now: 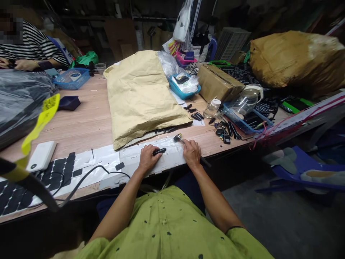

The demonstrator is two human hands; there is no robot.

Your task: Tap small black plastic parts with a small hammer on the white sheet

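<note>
My left hand (147, 157) rests near the table's front edge, closed on a small black key-fob-like piece (160, 151) that pokes out to the right of its fingers. My right hand (191, 153) grips the dark handle of a small hammer (178, 137); its metal head points up and left, just above the black piece. Both hands lie on a white sheet (129, 158) that carries black square pads.
A big tan paper sack (140, 93) lies behind the hands. Blue baskets (71, 78), a cardboard box (218, 83), a plastic bottle (212, 108) and several black key fobs (225, 133) crowd the right. A white power bank (41, 156) and cable sit left. A person in stripes (32, 45) sits far left.
</note>
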